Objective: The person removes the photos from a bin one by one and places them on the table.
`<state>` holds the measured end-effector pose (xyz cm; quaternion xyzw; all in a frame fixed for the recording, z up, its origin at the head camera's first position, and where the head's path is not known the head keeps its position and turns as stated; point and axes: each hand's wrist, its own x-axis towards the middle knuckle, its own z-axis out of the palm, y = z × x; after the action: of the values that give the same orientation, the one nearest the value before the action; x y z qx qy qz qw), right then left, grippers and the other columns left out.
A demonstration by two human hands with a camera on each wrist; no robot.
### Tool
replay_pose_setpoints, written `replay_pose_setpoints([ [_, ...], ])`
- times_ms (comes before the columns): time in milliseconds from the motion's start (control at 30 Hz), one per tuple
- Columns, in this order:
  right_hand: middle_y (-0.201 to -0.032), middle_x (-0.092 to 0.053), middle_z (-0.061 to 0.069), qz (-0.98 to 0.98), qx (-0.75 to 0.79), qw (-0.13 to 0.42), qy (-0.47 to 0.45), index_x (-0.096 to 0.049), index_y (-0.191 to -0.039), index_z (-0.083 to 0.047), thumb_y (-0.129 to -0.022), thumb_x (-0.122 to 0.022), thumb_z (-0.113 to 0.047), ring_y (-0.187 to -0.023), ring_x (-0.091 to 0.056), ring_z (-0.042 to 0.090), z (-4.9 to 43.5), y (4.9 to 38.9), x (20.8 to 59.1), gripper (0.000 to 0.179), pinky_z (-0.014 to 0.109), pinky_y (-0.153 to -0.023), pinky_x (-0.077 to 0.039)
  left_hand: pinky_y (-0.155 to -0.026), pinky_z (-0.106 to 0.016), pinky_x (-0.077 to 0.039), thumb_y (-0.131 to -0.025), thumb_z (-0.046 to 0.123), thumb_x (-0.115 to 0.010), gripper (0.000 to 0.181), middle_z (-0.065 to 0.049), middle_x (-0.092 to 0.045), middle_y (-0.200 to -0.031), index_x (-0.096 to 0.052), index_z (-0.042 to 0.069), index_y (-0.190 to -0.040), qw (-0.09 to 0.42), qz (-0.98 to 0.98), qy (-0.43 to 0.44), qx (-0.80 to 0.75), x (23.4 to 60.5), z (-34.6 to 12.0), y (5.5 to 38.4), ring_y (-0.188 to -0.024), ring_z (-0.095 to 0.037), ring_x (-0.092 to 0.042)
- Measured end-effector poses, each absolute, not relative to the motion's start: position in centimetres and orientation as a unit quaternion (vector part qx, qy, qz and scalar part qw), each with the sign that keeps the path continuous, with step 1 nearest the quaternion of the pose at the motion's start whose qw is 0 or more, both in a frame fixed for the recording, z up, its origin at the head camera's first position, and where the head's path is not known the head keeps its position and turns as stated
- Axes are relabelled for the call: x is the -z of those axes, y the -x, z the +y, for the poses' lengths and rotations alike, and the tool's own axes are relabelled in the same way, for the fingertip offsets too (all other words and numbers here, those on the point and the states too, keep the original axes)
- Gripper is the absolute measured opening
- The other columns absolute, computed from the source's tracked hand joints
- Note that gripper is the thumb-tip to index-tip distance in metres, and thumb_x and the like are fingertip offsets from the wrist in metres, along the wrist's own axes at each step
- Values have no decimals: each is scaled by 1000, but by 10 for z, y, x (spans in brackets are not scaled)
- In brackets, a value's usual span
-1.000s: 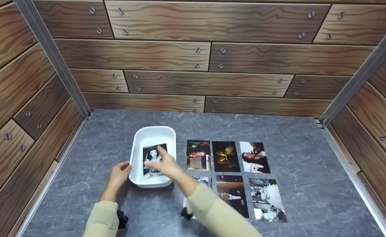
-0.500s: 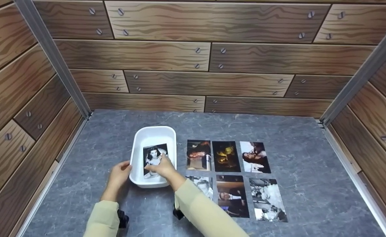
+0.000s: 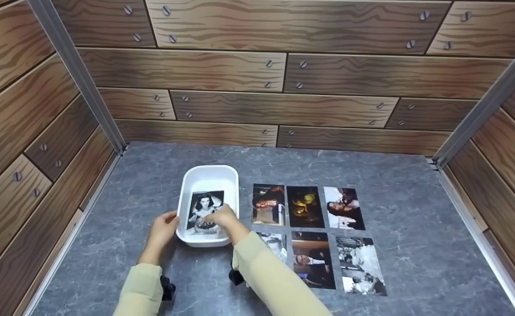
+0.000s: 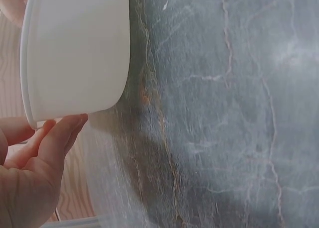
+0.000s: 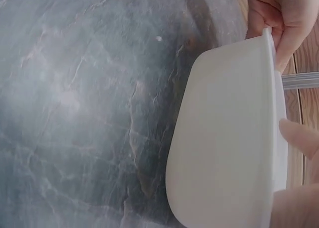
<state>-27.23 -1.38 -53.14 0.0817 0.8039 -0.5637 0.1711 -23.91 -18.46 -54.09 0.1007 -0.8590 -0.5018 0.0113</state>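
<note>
A white rectangular tub (image 3: 209, 173) stands on the grey marbled surface. Inside it lies a black-and-white photo (image 3: 204, 204) of a dark-haired figure in a light dress. My left hand (image 3: 161, 230) pinches the tub's left rim; in the left wrist view, its fingers (image 4: 57, 138) rest against the outer wall. My right hand (image 3: 224, 219) reaches over the near right rim, its thumb across the photo's lower part and its fingers near the right edge. In the right wrist view the rim hides part of the right hand (image 5: 301, 188), and the fingertips' contact with the photo cannot be seen.
Right of the tub, several photos lie in two rows, among them a dark golden one (image 3: 305, 207) and a black-and-white one (image 3: 362, 265). My right sleeve partly covers a near-row photo (image 3: 275, 243). Wood-patterned walls (image 3: 240, 105) enclose the surface.
My right hand has lowered onto the photo in the tub, and the photo has turned slightly clockwise. My left hand has kept its place at the rim. The head view has shifted a little.
</note>
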Motion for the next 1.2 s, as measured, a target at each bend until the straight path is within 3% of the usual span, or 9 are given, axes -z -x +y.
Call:
replay_pose_setpoints([
  [100, -149, -33, 30, 783, 587, 173, -106, -27, -144, 14, -78, -69, -3, -138, -35, 40, -12, 272, 530, 80, 44, -114, -34, -100, -48, -47, -96, 5, -48, 37, -35, -59, -121, -53, -18, -124, 16, -860, -99, 501, 539, -183, 239, -116, -45, -55],
  [200, -146, -38, 28, 768, 606, 167, -124, -30, -144, 10, -77, -69, -2, -127, -47, 37, -13, 278, 541, 79, 43, -105, -45, -101, -48, -46, -96, 5, -48, 36, -34, -59, -121, -53, -17, -124, 13, -861, -103, 499, 538, -181, 237, -116, -44, -55],
  [300, -124, -57, 23, 763, 622, 139, -104, -44, -137, 5, -76, -70, 1, -99, -61, 30, -14, 301, 584, 66, 39, -80, -57, -101, -48, -46, -96, 4, -48, 36, -34, -60, -120, -53, -17, -124, 13, -861, -104, 498, 539, -181, 237, -116, -44, -56],
  [433, -89, -63, 12, 787, 611, 83, -27, -59, -119, 4, -79, -70, -3, -72, -59, 18, -19, 343, 666, 41, 32, -59, -54, -100, -48, -47, -96, 4, -48, 36, -34, -60, -121, -53, -18, -124, 10, -857, -107, 503, 541, -180, 238, -116, -44, -56],
  [600, -78, -61, 3, 796, 606, 14, -8, -63, -107, -1, -80, -72, -10, -65, -58, 13, -15, 366, 699, 30, 27, -55, -51, -101, -47, -47, -98, 6, -47, 37, -33, -57, -125, -52, -16, -127, -9, -850, -123, 512, 539, -180, 237, -119, -43, -54],
  [733, -77, -64, 1, 735, 678, 16, -20, -63, -106, -4, -77, -72, -8, -62, -58, 10, 13, 348, 642, 31, 24, -54, -52, -101, -48, -46, -98, 8, -46, 39, -34, -56, -127, -51, -16, -129, -14, -848, -124, 515, 537, -182, 236, -120, -44, -53],
  [933, -79, -60, 2, 700, 709, 41, -74, -54, -123, 12, -86, -61, 0, -61, -49, 8, 78, 287, 508, 39, 19, -56, -45, -98, -46, -49, -98, 10, -48, 39, -34, -57, -124, -52, -15, -128, -9, -846, -121, 520, 540, -185, 237, -116, -43, -56],
  [1033, -68, -52, -4, 693, 716, 28, -77, -52, -124, 15, -88, -59, 1, -55, -42, 5, 126, 286, 494, 39, 16, -51, -38, -98, -46, -49, -98, 11, -48, 40, -34, -56, -126, -51, -14, -130, -18, -842, -126, 524, 540, -184, 240, -117, -43, -55],
  [1200, -75, -58, -10, 730, 677, 21, -94, -47, -133, 11, -93, -60, -8, -59, -45, 1, 227, 284, 492, 46, 15, -52, -41, -103, -50, -45, -100, 10, -45, 42, -35, -50, -132, -45, -14, -135, -43, -840, -135, 524, 539, -182, 238, -124, -45, -49],
])
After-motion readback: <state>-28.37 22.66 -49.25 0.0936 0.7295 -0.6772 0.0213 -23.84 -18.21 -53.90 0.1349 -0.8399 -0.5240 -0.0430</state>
